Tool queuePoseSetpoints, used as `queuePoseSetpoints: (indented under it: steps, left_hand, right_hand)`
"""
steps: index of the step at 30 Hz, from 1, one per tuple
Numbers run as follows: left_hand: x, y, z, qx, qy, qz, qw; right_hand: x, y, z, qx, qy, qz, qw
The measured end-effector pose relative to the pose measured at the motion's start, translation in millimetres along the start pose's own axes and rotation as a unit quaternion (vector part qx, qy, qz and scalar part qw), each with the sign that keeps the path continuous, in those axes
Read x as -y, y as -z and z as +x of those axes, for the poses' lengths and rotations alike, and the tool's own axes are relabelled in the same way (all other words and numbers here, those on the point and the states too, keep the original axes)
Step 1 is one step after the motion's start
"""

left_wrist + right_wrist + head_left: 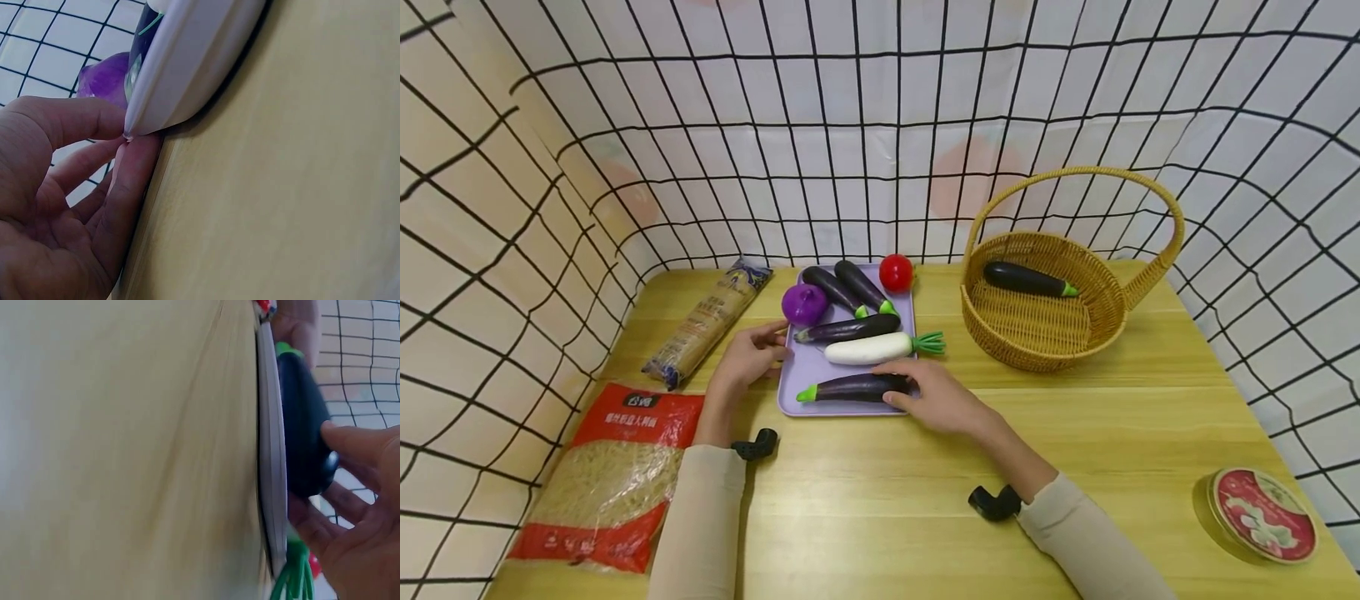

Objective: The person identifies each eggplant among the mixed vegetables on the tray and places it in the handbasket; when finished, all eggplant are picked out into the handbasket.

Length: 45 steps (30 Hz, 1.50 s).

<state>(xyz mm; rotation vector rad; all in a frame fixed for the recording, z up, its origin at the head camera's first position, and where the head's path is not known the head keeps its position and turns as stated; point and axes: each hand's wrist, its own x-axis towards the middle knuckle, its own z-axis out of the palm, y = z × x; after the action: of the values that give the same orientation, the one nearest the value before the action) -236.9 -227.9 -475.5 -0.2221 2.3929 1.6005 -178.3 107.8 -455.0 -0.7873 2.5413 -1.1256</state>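
Note:
On a lilac tray (802, 367) lies a dark eggplant (853, 388) with a green stem end, along the near edge. My right hand (943, 398) holds its right end, thumb on the near side and fingers around the far side; the right wrist view shows this eggplant (303, 425) close to the tray rim. At the tray's left edge, my left hand (747, 358) pinches the rim between thumb and fingers, also seen in the left wrist view. Behind the held eggplant are a white radish (868, 348) with green leaves, more eggplants (853, 328), a purple onion (805, 305) and a red tomato (897, 272).
A wicker basket (1045, 354) with a tall handle stands right of the tray, with one eggplant (1026, 279) inside. Packed noodles (707, 325) and a red pasta bag (613, 467) lie left. A round tin (1262, 514) sits front right. Black-gridded cloth surrounds the table.

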Motion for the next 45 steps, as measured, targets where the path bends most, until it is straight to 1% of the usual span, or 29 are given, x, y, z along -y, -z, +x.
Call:
queuePoseSetpoints:
  steps: [7,10,15,23,27,29,33,37,42,45]
  left_hand:
    - [-1.9,0.7,1.5,-0.004,0.0,0.005,1.0]
    - [-2.5,0.7,1.1,-0.005,-0.002,0.006,1.0]
    - [-3.1,0.3,0.4,-0.006,-0.002,0.004,1.0]
    - [-3.9,1.4,-1.2,-0.009,-0.007,0.009,0.9999]
    - [-4.4,1.5,-1.7,-0.01,-0.008,0.009,0.9999]
    - [-4.5,1.0,-2.3,-0.013,-0.007,0.012,0.9998]
    - [-3.1,-0.2,-3.3,-0.02,-0.01,0.021,0.9995]
    - [-1.9,-1.1,-3.4,-0.022,-0.013,0.021,0.9995]
    - [-1.3,-1.9,-2.9,-0.02,-0.01,0.017,0.9996]
    - [-0.7,-2.3,-2.1,-0.019,-0.01,0.013,0.9997]
  right_hand:
    - [1,29,-9.2,-0.03,-0.011,0.011,0.9994]
    - [-2,44,-15.5,-0.052,-0.01,0.007,0.9986]
    - [-10,71,-29.3,-0.093,-0.01,-0.015,0.9955]
    - [-25,110,-52.6,-0.13,-0.032,-0.021,0.9908]
    - [-32,129,-64.5,-0.151,-0.038,-0.034,0.9873]
    - [-37,137,-69.6,-0.158,-0.048,-0.039,0.9855]
    - [-52,153,-77.3,-0.161,-0.076,-0.034,0.9835]
    - [-70,167,-82.5,-0.153,-0.109,-0.037,0.9814]
    - [-89,181,-83.6,-0.146,-0.143,-0.055,0.9774]
    - [-97,188,-80.9,-0.14,-0.167,-0.066,0.9739]
